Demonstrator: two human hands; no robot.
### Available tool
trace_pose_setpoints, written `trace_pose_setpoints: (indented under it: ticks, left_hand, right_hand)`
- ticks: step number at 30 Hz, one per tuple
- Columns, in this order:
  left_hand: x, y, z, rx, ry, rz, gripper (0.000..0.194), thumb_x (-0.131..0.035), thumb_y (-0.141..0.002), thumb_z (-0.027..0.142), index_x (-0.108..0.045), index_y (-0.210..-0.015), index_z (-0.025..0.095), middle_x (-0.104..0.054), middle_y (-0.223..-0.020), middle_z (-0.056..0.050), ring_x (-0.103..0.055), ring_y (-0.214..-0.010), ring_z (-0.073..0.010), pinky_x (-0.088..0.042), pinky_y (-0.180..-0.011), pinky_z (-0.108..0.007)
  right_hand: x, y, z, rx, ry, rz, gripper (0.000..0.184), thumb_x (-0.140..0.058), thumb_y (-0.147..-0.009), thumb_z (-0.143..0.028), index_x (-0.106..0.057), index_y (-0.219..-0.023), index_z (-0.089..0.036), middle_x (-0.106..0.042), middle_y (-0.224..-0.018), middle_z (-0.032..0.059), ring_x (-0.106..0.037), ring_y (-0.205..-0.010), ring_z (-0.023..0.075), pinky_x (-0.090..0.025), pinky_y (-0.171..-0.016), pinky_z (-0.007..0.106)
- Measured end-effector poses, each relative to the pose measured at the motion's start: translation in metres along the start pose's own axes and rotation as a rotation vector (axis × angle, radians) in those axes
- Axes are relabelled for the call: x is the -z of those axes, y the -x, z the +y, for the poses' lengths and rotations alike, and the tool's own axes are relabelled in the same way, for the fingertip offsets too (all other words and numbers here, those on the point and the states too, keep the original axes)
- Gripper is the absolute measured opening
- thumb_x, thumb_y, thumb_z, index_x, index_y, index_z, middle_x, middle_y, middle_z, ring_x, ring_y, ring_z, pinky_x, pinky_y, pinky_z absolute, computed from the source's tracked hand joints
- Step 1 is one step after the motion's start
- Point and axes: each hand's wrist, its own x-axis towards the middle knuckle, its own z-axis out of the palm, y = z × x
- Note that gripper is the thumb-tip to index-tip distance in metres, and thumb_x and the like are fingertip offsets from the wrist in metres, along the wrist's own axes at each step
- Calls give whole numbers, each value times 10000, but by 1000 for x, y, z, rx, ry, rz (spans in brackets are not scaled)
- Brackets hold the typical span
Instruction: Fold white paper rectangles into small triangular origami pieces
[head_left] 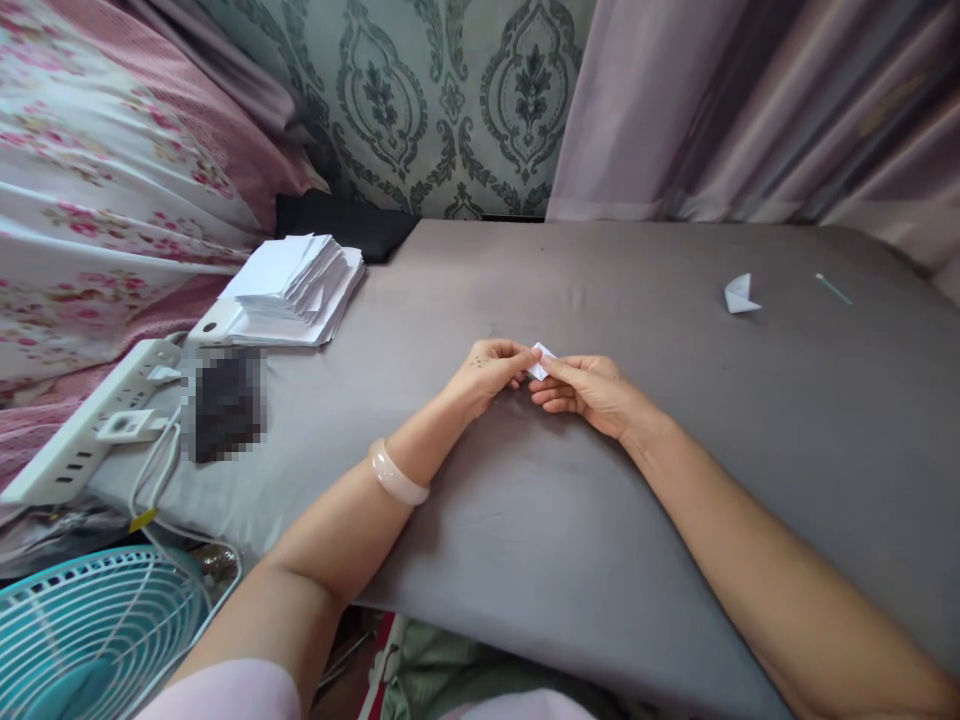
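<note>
Pale bangle (397, 478) on left forearm, both arms angling inward over grey sheet (487, 540). Left hand (491, 372) and right hand (592, 390) meeting, thumbs uppermost, both pinching small folded white paper (537, 371) between them, likely so creases stay tight. Beyond, loose-edged paper stack (281, 285) left, within reach; pointed folded paper piece (741, 295) far right, perhaps set clear of elbows.

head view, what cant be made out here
- Folded paper, head view: partly covered by the left hand and right hand.
- Dark thing, head view: blurred into coarse squares.
- Fan, head view: cut off by the left and bottom edges.
- Thin stick, head view: too small to tell what it is.
</note>
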Motion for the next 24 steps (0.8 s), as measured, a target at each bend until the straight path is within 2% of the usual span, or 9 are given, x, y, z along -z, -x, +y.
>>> trace_pose_setpoints:
  ticks: [5, 9, 13, 16, 18, 20, 22, 24]
  left_hand:
    - [-2, 3, 0, -22, 2, -9, 284, -749, -729, 385, -667, -688, 116, -593, -588, -12, -501, -532, -73, -355, -525, -221]
    - [-4, 2, 4, 13, 34, -22, 264, -720, -777, 343, -653, -689, 104, -591, -592, -11, -505, -526, -63, -372, -538, -213]
    - [-5, 3, 5, 57, 122, -66, 182, -702, -795, 261, -668, -784, 83, -608, -640, -18, -538, -563, -67, -412, -572, -211]
    - [-5, 3, 5, 18, 144, -31, 101, -688, -782, 174, -658, -832, 92, -615, -651, -12, -535, -544, -63, -402, -548, -204]
    - [-4, 3, 5, -5, 149, 24, 149, -685, -759, 121, -650, -903, 121, -599, -619, 14, -496, -494, -52, -370, -505, -195]
    - [-2, 2, 7, 2, 171, 72, 219, -680, -735, 79, -646, -941, 143, -589, -599, 28, -456, -457, -43, -337, -470, -187]
    - [-1, 2, 11, 41, 205, 96, 168, -654, -731, 48, -658, -881, 123, -587, -595, 15, -440, -450, -37, -317, -450, -182]
    - [0, 2, 15, 91, 244, 103, 108, -613, -737, 19, -663, -798, 92, -583, -591, -4, -445, -459, -34, -316, -447, -175]
  right_hand:
    - [-4, 5, -3, -93, 20, -59, 217, -686, -846, -296, -713, -743, -106, -725, -655, 93, -663, -506, 114, -558, -452, 160]
    - [-5, 5, -4, -63, 19, -13, 196, -672, -857, -248, -705, -732, -101, -714, -620, 77, -647, -481, 99, -542, -441, 143]
    - [-4, 3, -3, -23, 22, 21, 199, -648, -873, -241, -703, -743, -101, -721, -652, 75, -660, -512, 99, -539, -451, 145]
    - [-3, 2, -1, -13, 54, 9, 210, -647, -872, -279, -701, -756, -113, -727, -693, 81, -670, -550, 108, -541, -474, 161]
    - [-1, 2, 0, 7, 139, 30, 292, -639, -868, -385, -690, -738, -129, -710, -663, 79, -650, -529, 116, -517, -446, 181]
    - [3, 2, 2, 155, 320, 179, 410, -607, -855, -511, -651, -659, -154, -648, -566, 55, -591, -475, 117, -472, -416, 204]
    - [6, 1, 5, 466, 554, 388, 422, -599, -840, -546, -623, -638, -177, -603, -553, 29, -550, -492, 119, -470, -467, 232]
    - [9, 0, 9, 803, 760, 454, 289, -645, -822, -476, -662, -757, -195, -645, -713, 34, -570, -604, 133, -499, -591, 264]
